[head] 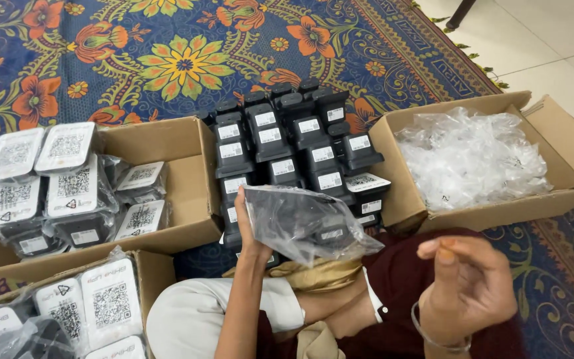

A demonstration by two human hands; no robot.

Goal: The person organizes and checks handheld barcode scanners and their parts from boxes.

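Blurred right hand [463,282]; crinkly bagged black device [307,223]

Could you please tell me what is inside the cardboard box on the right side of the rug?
The cardboard box is filled with crumpled clear plastic bags, apparently empty. Whatever lies beneath them, and the box floor, is covered.

Left hand [250,229] grips a black device in a clear bag [303,223]; right hand [466,282] hovers empty, fingers curled, above the lap.
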